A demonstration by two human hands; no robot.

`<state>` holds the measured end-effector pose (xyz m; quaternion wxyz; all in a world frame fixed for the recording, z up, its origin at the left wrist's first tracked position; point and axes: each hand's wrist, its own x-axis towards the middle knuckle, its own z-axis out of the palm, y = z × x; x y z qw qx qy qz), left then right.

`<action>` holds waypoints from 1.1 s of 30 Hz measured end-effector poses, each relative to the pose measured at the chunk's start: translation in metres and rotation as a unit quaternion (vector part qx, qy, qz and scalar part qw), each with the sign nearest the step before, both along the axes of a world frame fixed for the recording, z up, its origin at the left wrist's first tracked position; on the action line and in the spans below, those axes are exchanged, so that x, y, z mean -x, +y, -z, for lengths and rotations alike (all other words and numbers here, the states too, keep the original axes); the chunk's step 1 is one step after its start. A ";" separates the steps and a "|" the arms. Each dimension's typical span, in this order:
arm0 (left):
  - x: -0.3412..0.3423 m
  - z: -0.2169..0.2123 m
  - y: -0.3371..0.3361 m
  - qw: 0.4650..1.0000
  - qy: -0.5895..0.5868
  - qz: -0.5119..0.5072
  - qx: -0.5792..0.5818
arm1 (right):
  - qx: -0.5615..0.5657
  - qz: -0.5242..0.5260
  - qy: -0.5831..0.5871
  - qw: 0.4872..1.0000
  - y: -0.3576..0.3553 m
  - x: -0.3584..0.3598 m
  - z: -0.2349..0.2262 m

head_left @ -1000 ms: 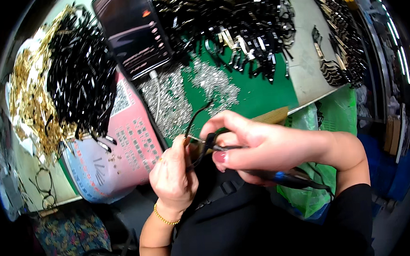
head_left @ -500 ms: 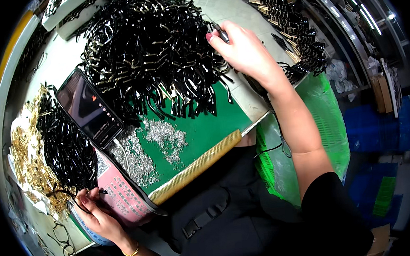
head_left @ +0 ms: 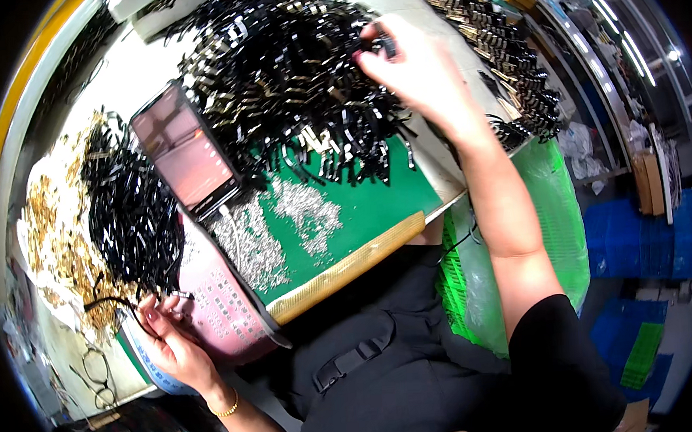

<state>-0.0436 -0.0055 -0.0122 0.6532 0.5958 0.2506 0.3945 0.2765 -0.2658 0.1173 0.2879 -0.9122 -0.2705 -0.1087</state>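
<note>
At the lower left, my left hand (head_left: 176, 349) is closed with thumb and fingers pinched on a thin black strip (head_left: 112, 300) that curves out past the fingers. A small shiny end shows by the fingertips. My right hand (head_left: 416, 65) is raised at the far right edge of a big pile of glossy black strips (head_left: 275, 86). Its fingers are curled round a dark, pen-like tool (head_left: 388, 42), blurred, with its tip not visible. A smaller heap of black strips (head_left: 134, 221) lies just beyond my left hand, beside a heap of gold pieces (head_left: 54, 234).
A phone (head_left: 187, 150) with a lit screen leans over a pink printed box (head_left: 217, 303). Small silver bits (head_left: 253, 245) lie scattered on the green mat (head_left: 368, 195). Eyeglasses (head_left: 98, 378) rest at lower left. A green plastic-lined basket (head_left: 553, 227) stands at right.
The whole view has shifted, moving the table things rightward in the picture. My right hand has moved closer over the pile's edge, its tool turned. The phone's screen picture differs. My left hand keeps its pinch.
</note>
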 end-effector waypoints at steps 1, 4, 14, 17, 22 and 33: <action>-0.003 -0.001 -0.002 0.999 0.035 -0.010 -0.033 | -0.023 -0.013 0.006 1.000 -0.008 0.006 -0.006; 0.002 -0.009 -0.002 0.994 0.065 -0.038 -0.078 | -0.215 -0.099 0.274 0.932 0.022 0.060 -0.019; 0.000 -0.028 -0.043 0.965 0.192 0.094 -0.155 | -0.040 -0.400 0.480 0.779 0.064 0.184 0.069; 0.008 -0.023 -0.035 0.945 0.201 0.117 -0.228 | 0.163 -0.349 0.412 0.826 0.040 0.171 0.032; -0.010 -0.018 -0.035 0.949 0.171 0.150 -0.218 | 0.262 -0.323 0.121 0.902 0.013 0.163 0.032; -0.016 -0.014 -0.032 0.994 0.017 0.066 -0.085 | 0.295 -0.320 0.072 0.897 0.017 0.161 0.045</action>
